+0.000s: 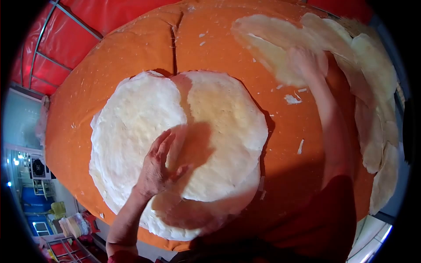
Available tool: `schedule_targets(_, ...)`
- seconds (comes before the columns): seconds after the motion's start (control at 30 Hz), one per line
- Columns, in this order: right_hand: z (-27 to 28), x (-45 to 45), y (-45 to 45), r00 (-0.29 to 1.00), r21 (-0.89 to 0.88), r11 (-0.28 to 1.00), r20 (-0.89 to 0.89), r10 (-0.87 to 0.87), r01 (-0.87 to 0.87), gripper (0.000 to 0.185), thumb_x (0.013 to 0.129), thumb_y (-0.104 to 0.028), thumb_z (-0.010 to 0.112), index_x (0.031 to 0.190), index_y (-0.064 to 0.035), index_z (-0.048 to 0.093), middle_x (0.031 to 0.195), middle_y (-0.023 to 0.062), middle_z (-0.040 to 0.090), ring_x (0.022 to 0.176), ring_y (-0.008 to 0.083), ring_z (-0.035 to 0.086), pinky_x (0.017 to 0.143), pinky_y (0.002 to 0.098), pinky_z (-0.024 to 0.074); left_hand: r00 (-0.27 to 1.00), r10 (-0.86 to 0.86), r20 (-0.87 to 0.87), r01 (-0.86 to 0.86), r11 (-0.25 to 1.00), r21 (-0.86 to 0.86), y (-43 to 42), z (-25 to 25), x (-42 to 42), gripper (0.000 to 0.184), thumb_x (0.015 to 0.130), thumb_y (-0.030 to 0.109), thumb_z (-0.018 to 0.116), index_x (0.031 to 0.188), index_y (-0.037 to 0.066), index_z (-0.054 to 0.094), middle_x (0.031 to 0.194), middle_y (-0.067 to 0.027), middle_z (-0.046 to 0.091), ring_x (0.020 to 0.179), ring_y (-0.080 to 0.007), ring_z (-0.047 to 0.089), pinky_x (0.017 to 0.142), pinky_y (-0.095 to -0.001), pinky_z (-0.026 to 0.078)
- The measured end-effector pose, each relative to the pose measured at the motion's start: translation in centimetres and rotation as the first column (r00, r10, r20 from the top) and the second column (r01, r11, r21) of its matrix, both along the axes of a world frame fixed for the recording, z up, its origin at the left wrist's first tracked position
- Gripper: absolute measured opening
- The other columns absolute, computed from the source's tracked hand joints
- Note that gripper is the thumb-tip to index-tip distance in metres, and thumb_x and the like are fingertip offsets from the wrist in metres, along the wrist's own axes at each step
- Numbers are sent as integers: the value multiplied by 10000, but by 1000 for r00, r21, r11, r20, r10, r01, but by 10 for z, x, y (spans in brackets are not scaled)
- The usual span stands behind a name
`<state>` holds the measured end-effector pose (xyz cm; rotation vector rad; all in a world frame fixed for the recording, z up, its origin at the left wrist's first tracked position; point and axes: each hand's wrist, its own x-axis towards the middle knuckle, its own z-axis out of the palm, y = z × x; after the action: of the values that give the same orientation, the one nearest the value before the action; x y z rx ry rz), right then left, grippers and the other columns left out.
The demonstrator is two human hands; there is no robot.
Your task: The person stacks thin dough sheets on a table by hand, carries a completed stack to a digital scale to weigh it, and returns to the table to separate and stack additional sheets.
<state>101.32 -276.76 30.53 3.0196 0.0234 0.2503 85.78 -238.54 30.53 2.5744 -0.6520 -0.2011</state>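
A broad stack of thin, pale flatbreads [136,105] lies on the orange cloth, its edges uneven and overlapping. My left hand [160,168] is over the middle of this stack, with fingers and thumb apart and nothing held. It casts a shadow on the right part of the stack; whether it touches the bread is hard to tell. At the upper right, my right hand [307,63] has its fingers curled on a thin flatbread sheet [272,50]. The fingertips are slightly blurred. More thin flatbread pieces [375,65] overlap along the cloth's right edge.
An orange cloth [210,39] with a dark crease covers the rounded work surface. Bread scraps [293,99] are scattered on it. Red sheeting [105,17] on a metal frame stands behind. At lower left are bagged goods [74,224] and a rack.
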Motion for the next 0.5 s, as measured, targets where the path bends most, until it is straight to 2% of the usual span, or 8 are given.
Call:
schedule_targets(0.03, 28, -35, 19, 988, 5, 1000, -150, 27, -26, 186, 723, -96, 457, 778, 14, 597, 763, 192, 606, 752, 342, 578, 646, 384, 457, 991, 114, -64, -122, 984, -129, -15, 7, -3, 799, 658, 289, 738, 1258, -36, 323, 1233, -212, 407, 1158, -331, 401, 933, -402, 365)
schedule_targets(0.1, 35, -72, 18, 973, 227, 950, -33, 227, -214, 224, 738, -162, 484, 764, 45, 564, 699, 189, 597, 675, 296, 582, 607, 377, 438, 878, 165, -449, -413, 734, -540, -51, 4, -7, 815, 685, 291, 729, 1277, -38, 277, 1205, -185, 428, 1138, -282, 420, 914, -384, 387)
schedule_targets(0.17, 59, -101, 19, 958, 494, 830, 25, 286, -260, 230, 720, -168, 502, 689, 52, 559, 685, 247, 551, 649, 331, 564, 602, 399, 431, 815, 145, -562, -532, 574, -623, -80, -18, -1, 872, 686, 270, 732, 1304, -41, 200, 1206, -172, 428, 1085, -256, 455, 850, -379, 430)
schedule_targets(0.2, 70, -113, 19, 951, 614, 740, 57, 304, -273, 239, 711, -172, 512, 652, 55, 557, 678, 277, 527, 636, 348, 555, 599, 411, 428, 737, 144, -660, -622, 525, -580, -94, -18, 5, 877, 683, 269, 733, 1300, -40, 192, 1176, -161, 444, 1025, -247, 482, 812, -370, 442)
schedule_targets(0.23, 75, -112, 8, 962, 565, 784, 72, 264, -257, 243, 720, -184, 520, 676, 51, 562, 675, 253, 544, 631, 331, 558, 601, 396, 432, 648, 135, -749, -705, 478, -524, -105, -18, 9, 883, 679, 269, 735, 1295, -39, 183, 1146, -150, 460, 965, -238, 508, 773, -361, 453)
schedule_targets(0.33, 106, -98, -54, 972, 433, 874, 178, 155, -219, 227, 732, -187, 529, 703, 36, 559, 674, 207, 555, 628, 292, 553, 615, 367, 437, 654, 141, -743, -744, 295, -599, -120, -34, 14, 626, 683, 272, 731, 1142, 2, 402, 995, -99, 515, 829, -194, 522, 721, -344, 445)
schedule_targets(0.43, 152, -117, -87, 960, 384, 897, 247, 129, -220, 194, 736, -171, 529, 708, 20, 547, 677, 174, 544, 631, 259, 541, 634, 347, 438, 502, -15, -865, -810, 343, -476, -134, -28, 9, 322, 723, 255, 691, 886, 50, 504, 851, -52, 525, 743, -158, 518, 702, -329, 441)
schedule_targets(0.5, 183, -137, -89, 955, 387, 889, 256, 150, -243, 173, 739, -161, 529, 711, 10, 539, 679, 152, 537, 633, 237, 534, 646, 334, 438, 579, 38, -815, -723, 487, -491, -139, -34, 18, 337, 720, 240, 691, 905, 45, 488, 857, -61, 540, 732, -145, 529, 626, -284, 446)
